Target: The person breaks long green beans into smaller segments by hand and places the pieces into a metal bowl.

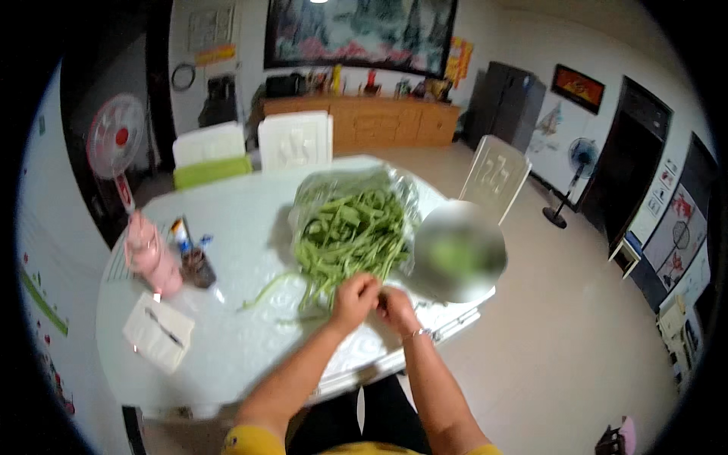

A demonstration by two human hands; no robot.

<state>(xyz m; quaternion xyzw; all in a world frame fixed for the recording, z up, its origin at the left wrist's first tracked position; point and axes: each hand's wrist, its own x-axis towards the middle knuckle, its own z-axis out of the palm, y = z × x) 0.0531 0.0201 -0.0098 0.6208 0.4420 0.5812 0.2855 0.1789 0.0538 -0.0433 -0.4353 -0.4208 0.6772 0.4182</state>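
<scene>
A heap of leafy green vegetable stems (352,233) lies in an open clear plastic bag (318,185) on the pale glass-topped table (239,352). At the heap's near edge, my left hand (355,298) has its fingers curled and nearly touches my right hand (397,310), also curled. Whatever may be between the fingers is too blurred and hidden to tell. Right of the bag stands a round metal bowl (460,250) with something green in it, blurred. A few loose stems (267,290) lie on the table left of my hands.
On the table's left are a pink bottle (151,256), a dark container (198,268), small packets and an open notebook (159,333) with a pen on it. White chairs (296,139) stand at the far side, another (495,176) at the right. A floor fan (116,139) stands at left.
</scene>
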